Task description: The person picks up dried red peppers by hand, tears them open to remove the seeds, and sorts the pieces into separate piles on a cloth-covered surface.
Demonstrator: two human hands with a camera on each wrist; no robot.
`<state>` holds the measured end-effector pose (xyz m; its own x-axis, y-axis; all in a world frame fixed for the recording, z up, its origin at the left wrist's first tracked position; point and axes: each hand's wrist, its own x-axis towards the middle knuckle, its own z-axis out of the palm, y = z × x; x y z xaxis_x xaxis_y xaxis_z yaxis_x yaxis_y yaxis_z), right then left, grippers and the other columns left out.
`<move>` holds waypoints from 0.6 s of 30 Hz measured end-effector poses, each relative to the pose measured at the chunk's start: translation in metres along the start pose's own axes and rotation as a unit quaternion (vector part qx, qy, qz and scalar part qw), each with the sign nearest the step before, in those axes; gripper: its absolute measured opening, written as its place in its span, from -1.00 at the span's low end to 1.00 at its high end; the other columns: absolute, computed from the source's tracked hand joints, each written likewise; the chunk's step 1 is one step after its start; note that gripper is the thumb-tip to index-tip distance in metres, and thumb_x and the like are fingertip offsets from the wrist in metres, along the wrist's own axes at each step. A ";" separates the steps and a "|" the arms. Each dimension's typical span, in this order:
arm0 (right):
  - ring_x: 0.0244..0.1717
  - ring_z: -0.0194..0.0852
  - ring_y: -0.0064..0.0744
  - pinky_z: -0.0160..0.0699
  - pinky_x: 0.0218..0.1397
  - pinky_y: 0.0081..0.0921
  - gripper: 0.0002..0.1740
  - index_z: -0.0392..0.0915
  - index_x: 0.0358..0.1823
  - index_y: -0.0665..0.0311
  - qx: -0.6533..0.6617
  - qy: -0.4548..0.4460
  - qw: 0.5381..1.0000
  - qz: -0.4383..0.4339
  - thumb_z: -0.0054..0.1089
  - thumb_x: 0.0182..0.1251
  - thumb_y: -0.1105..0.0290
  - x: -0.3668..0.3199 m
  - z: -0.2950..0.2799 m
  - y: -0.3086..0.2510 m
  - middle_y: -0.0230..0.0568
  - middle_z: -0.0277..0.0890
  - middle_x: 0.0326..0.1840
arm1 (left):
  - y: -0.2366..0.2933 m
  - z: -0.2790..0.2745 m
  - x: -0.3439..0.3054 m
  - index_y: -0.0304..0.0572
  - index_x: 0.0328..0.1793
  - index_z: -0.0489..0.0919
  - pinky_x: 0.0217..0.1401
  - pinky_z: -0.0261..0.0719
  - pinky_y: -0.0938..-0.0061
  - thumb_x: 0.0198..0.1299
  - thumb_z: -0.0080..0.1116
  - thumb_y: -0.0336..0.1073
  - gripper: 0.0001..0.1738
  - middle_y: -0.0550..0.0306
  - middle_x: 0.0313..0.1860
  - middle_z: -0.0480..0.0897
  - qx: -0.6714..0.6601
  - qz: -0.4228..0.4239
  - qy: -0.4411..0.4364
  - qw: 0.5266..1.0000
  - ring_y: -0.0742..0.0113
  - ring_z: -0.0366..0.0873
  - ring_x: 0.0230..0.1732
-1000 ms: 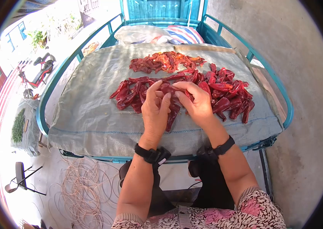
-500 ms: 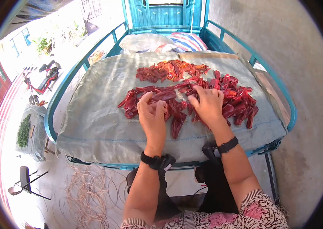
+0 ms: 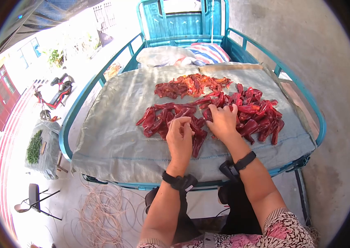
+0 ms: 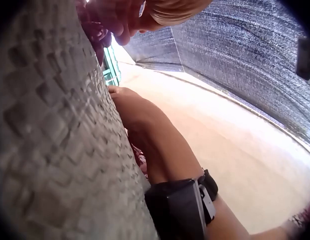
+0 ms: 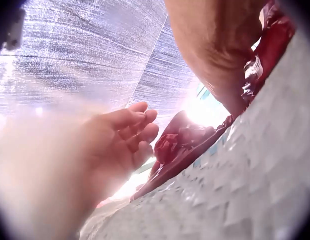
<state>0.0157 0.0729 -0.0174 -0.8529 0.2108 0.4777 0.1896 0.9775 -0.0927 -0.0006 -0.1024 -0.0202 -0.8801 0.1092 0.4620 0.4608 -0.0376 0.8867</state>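
In the head view, two heaps of glossy dark red peppers lie on a grey woven sheet [image 3: 109,128]. My left hand [image 3: 180,139] hovers at the near side of the left heap of peppers [image 3: 154,120], fingers loosely bent. The right wrist view shows that left hand [image 5: 120,140] palm-on, with nothing in it. At the left edge of the right heap of peppers [image 3: 261,113], my right hand [image 3: 223,122] reaches down with its fingertips among the peppers. Whether it pinches one I cannot tell. Farther back lies a pile of split, orange-red peppers [image 3: 193,85].
The sheet covers a blue-green cart bed with side rails [image 3: 82,99]. Behind it lie a pale sack [image 3: 164,56] and a striped sack [image 3: 210,53]. Down on the left are a folding chair [image 3: 34,198], coiled cord [image 3: 100,211] and a parked scooter [image 3: 61,93].
Both hands were together on a pepper; they have parted. The left hand drew back toward me, leaving the left heap, while the right hand went down to the right heap. The head view shifted.
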 end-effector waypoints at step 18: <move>0.09 0.62 -0.08 0.46 0.25 -0.16 -0.45 0.45 0.33 0.14 0.375 0.017 0.917 -0.133 0.29 0.31 0.32 -0.023 -0.049 -0.022 -0.07 0.62 0.15 | 0.013 0.002 0.000 -0.24 0.37 0.45 -0.34 0.58 0.59 0.47 0.18 -0.28 -0.59 0.17 -0.25 0.58 -0.047 -0.029 -0.017 0.998 0.52 0.56 -0.36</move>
<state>0.0549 0.0456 0.0170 -0.8019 -0.0233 0.5969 -0.4219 0.7295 -0.5383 0.0056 -0.1007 -0.0089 -0.8997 0.1483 0.4105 0.3951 -0.1230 0.9104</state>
